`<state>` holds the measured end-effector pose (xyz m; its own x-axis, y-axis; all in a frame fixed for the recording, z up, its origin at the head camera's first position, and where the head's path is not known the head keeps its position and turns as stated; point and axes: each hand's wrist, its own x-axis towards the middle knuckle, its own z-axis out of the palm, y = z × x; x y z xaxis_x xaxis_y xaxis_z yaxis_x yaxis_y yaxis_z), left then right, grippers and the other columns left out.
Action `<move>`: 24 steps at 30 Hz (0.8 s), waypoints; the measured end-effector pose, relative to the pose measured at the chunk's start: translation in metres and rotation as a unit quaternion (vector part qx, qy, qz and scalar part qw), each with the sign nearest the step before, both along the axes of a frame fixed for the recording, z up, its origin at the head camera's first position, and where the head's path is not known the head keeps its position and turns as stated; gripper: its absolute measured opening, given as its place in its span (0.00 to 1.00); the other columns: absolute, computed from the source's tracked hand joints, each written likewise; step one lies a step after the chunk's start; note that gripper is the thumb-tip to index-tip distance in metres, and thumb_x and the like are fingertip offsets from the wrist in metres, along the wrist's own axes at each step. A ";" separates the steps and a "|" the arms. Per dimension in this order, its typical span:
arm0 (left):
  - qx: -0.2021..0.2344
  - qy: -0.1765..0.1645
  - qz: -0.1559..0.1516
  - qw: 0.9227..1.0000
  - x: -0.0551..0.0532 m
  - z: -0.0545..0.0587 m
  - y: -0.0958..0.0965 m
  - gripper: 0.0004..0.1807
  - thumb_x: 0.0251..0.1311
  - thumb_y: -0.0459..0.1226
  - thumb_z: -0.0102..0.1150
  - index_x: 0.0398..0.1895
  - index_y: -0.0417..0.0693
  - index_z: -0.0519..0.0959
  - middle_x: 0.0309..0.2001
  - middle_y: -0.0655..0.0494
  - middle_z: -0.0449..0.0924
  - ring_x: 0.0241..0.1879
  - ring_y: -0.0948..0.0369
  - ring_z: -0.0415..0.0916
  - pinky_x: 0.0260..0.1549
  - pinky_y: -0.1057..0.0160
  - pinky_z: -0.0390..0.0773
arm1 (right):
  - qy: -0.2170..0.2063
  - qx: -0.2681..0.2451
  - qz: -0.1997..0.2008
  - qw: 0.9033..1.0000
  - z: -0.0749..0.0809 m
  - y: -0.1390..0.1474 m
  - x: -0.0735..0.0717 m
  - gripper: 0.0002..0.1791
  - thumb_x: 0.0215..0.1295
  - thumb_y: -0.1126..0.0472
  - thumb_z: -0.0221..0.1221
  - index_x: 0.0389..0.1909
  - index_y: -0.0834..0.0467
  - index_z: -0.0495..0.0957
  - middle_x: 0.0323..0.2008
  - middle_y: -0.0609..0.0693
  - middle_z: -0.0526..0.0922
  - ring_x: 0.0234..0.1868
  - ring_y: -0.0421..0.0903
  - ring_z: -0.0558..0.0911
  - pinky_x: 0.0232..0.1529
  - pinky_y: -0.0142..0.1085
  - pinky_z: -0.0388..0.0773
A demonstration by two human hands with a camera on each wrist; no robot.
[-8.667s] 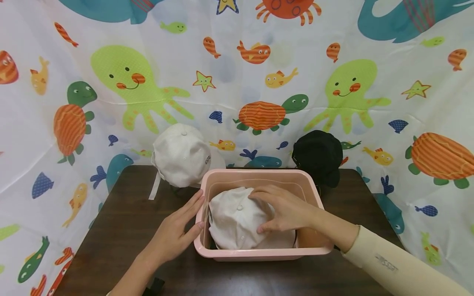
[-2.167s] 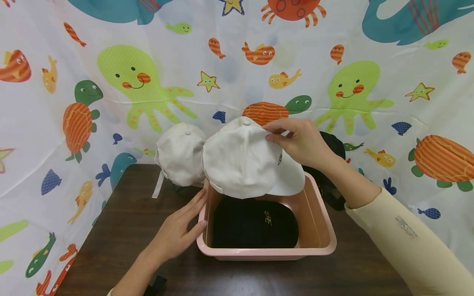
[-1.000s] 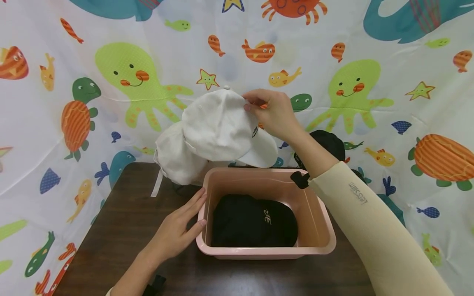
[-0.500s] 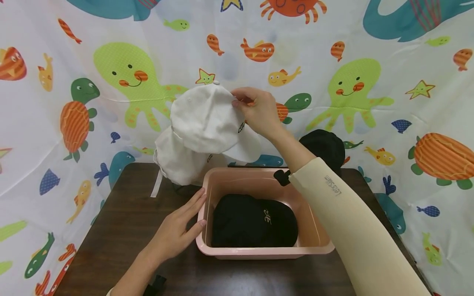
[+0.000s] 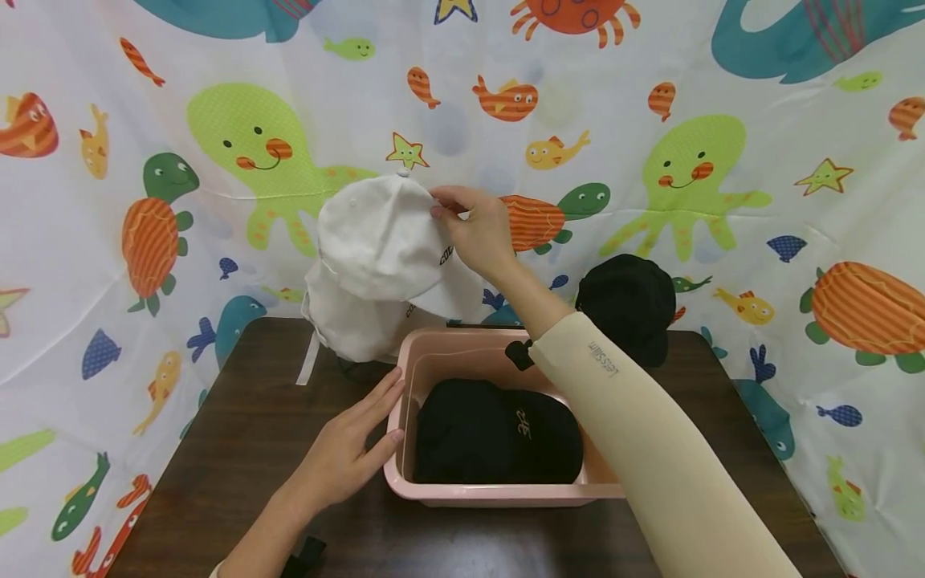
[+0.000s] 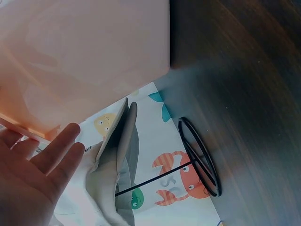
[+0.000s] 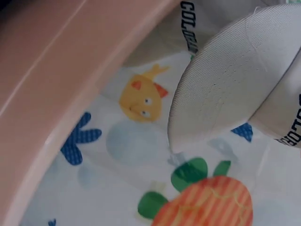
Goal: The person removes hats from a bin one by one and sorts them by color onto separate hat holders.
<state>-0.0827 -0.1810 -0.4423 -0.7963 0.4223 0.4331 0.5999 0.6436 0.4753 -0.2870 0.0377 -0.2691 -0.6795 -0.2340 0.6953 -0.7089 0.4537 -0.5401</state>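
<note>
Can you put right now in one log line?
right hand: holds lettered white fabric cap | left hand: touches rectangular pink plastic basin | inside basin: black fabric cap

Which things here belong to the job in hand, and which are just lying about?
Likely for the job:
held white cap
white cap behind it
pink bin
black cap in bin
black cap at right

Just around:
patterned backdrop
table

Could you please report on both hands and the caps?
Right hand pinches white cap; left hand against bin. Black cap inside. Second white cap behind first, possibly in the way.
</note>
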 end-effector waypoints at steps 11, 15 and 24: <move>-0.005 -0.004 0.003 1.000 0.000 0.000 0.000 0.36 0.72 0.43 0.62 0.81 0.46 0.65 0.82 0.55 0.57 0.77 0.55 0.63 0.73 0.72 0.53 | -0.016 -0.003 -0.007 1.000 -0.014 -0.019 -0.006 0.12 0.70 0.65 0.68 0.52 0.60 0.89 0.46 0.53 0.91 0.46 0.47 0.88 0.49 0.36 0.82; 0.000 0.005 0.003 1.000 0.000 -0.002 0.000 0.36 0.72 0.42 0.62 0.80 0.46 0.65 0.82 0.55 0.58 0.76 0.55 0.63 0.73 0.74 0.50 | 0.001 0.014 -0.010 1.000 -0.017 -0.025 -0.006 0.13 0.70 0.64 0.68 0.54 0.59 0.89 0.47 0.53 0.91 0.46 0.47 0.88 0.47 0.38 0.82; 0.007 0.010 -0.009 1.000 -0.002 -0.004 0.000 0.35 0.72 0.41 0.62 0.80 0.44 0.65 0.82 0.53 0.58 0.76 0.54 0.63 0.73 0.75 0.52 | 0.003 0.019 -0.006 1.000 -0.028 -0.033 -0.009 0.14 0.71 0.64 0.67 0.56 0.59 0.88 0.50 0.53 0.90 0.48 0.46 0.88 0.48 0.31 0.80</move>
